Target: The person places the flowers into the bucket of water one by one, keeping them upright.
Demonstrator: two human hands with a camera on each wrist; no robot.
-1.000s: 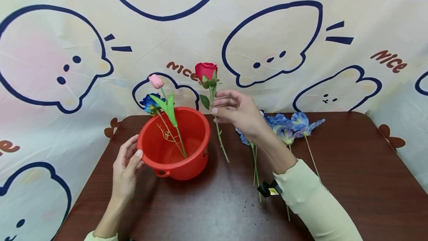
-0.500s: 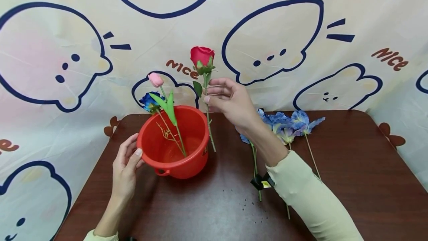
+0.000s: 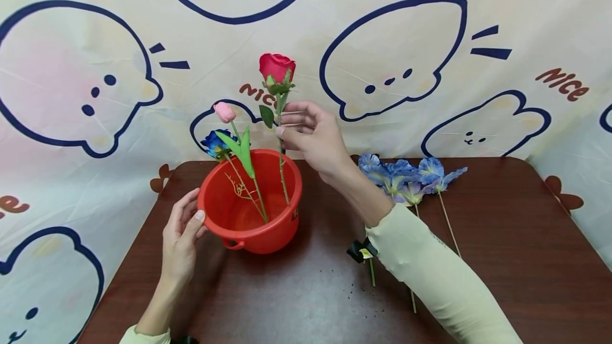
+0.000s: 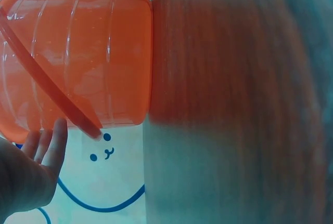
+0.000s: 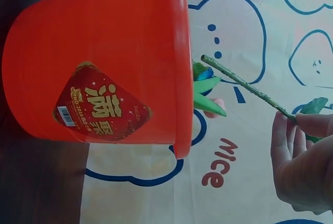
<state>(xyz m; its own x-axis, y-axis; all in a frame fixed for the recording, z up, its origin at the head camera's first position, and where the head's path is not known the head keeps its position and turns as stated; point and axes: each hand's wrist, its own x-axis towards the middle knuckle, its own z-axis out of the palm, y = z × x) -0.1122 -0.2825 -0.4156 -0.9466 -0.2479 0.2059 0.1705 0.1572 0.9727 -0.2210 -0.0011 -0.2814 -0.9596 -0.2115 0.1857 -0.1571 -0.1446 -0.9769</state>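
A red plastic bucket (image 3: 268,238) stands on the table, its left rim held by my left hand (image 3: 179,238) with the thumb over the edge. In the left wrist view, the fingers (image 4: 54,148) lie along the bucket's outer side. A pink tulip (image 3: 224,112) and a blue artificial flower (image 3: 217,143) lean inside the bucket. My right hand (image 3: 313,134) pinches the stem of a red rose (image 3: 277,70) between thumb and fingers. The rose is nearly upright over the bucket's right side. In the right wrist view, its stem end (image 5: 208,60) is just above the rim.
Several blue artificial flowers (image 3: 399,174) lie on the brown table (image 3: 507,238) at the right, partly hidden by my right forearm. Small dark crumbs (image 3: 351,293) are scattered near the front. A cartoon-printed cloth (image 3: 382,25) hangs behind the table.
My right hand has carried the rose left and up, from beside the bucket to over its mouth. My left hand and the bucket have stayed in place.
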